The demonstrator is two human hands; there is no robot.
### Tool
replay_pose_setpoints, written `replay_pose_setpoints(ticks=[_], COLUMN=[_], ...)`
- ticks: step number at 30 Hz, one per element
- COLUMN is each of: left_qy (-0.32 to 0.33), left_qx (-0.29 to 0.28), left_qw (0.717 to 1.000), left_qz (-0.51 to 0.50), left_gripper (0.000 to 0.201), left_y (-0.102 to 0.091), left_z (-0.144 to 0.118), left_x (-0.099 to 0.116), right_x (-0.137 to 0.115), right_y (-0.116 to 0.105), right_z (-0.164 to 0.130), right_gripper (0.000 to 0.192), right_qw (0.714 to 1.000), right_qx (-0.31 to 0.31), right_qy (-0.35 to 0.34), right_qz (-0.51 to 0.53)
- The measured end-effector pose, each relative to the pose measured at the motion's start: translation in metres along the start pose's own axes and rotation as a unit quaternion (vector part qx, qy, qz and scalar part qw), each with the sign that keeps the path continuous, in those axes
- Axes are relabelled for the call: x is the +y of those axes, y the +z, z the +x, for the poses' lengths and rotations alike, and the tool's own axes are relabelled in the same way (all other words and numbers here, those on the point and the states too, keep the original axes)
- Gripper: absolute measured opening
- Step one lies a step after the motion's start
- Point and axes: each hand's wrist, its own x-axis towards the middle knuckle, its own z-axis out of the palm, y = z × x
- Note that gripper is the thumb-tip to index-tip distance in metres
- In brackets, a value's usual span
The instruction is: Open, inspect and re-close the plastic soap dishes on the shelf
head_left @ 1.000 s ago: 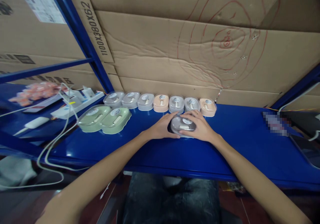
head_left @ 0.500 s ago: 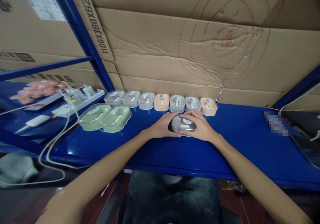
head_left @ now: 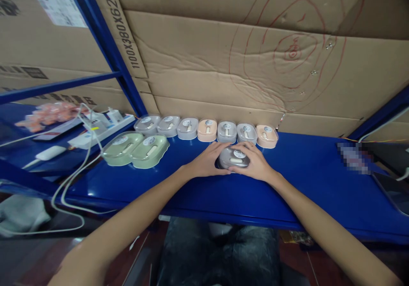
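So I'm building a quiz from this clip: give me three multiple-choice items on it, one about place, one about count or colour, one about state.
1. Where does the grey case under the hands sit?
A. in front of the back row of cases
B. on the power strip
C. on the floor

2. How many peach cases are in the back row?
A. none
B. two
C. five

3. How is the grey case held?
A. by one hand, lifted high
B. untouched
C. between both hands on the blue shelf

Answers:
1 A, it lies just nearer than the row.
2 B, one mid-row, one at the right end.
3 C, the left hand and right hand cup its sides.
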Motion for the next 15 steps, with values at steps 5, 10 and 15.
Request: replay_pose_setpoints(ticks=[5,10,15], left_qy=[0.079,0.089,0.078], left_qx=[0.042,0.028,0.026], left_qw=[0.988,0.962,0.951], left_qz=[0.130,0.258,0.299], left_gripper=[0.082,0.064,0.055], left_y=[-0.005,0.000,-0.003], left_z=[-0.002,-0.004,-0.019], left_x=[0.017,0.031,0.040], right_x=[-0.001,0.004,0.015], right_y=[0.004,0.002,0.006], right_z=[0.000,0.000,-0.001], right_gripper=[0.073,0.092,0.064], right_qw=[1.000,0.997,0.949], right_qx=[0.002,0.008,-0.002], right_qy=[0.020,0.050,0.133], right_qz=[-0.011,0.065,0.285])
